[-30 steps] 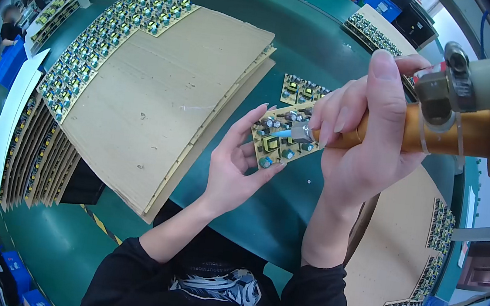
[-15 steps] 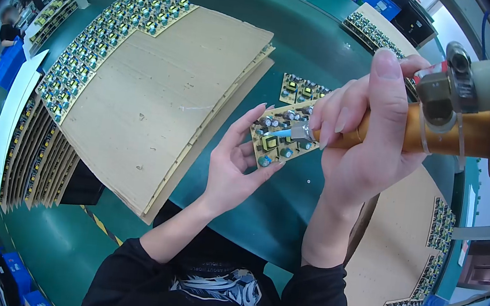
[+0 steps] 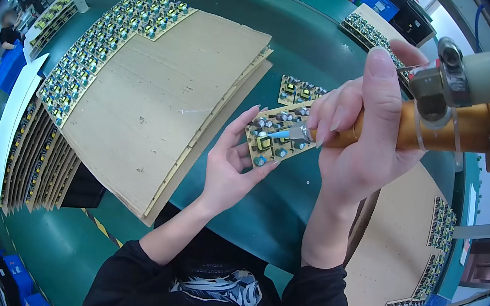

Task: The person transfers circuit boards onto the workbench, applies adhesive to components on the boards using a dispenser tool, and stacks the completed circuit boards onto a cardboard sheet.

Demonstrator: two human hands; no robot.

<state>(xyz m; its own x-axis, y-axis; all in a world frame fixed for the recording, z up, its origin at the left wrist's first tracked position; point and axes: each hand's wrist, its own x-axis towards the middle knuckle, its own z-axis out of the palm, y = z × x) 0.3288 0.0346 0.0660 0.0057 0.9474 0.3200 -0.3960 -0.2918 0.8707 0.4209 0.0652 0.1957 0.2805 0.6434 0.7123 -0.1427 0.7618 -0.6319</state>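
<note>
Between the thumb and fingers of my left hand (image 3: 234, 167) is a circuit board (image 3: 270, 150), gripped at its left end and tilted. It carries capacitors and yellow transformers. My right hand (image 3: 370, 131) is wrapped round an orange glue dispenser (image 3: 455, 136) with a metal nozzle and a blue tip (image 3: 279, 134). That tip is at the board's parts, beside a yellow transformer; I cannot tell whether it touches. Behind the held board, another circuit board (image 3: 295, 91) lies on the green table. My right fingers hide the held board's right end.
Left of my hands, a cardboard sheet (image 3: 160, 94) bears rows of circuit boards (image 3: 96, 43) along its far-left side. Another cardboard sheet (image 3: 394, 232) with boards is at right. Stacked cardboard layers (image 3: 36, 158) stand at far left. A person (image 3: 8, 29) is in the left background.
The held board and my left hand have shifted slightly left. The blue tip now sits nearer the yellow transformer, and my right hand has moved a little left too.
</note>
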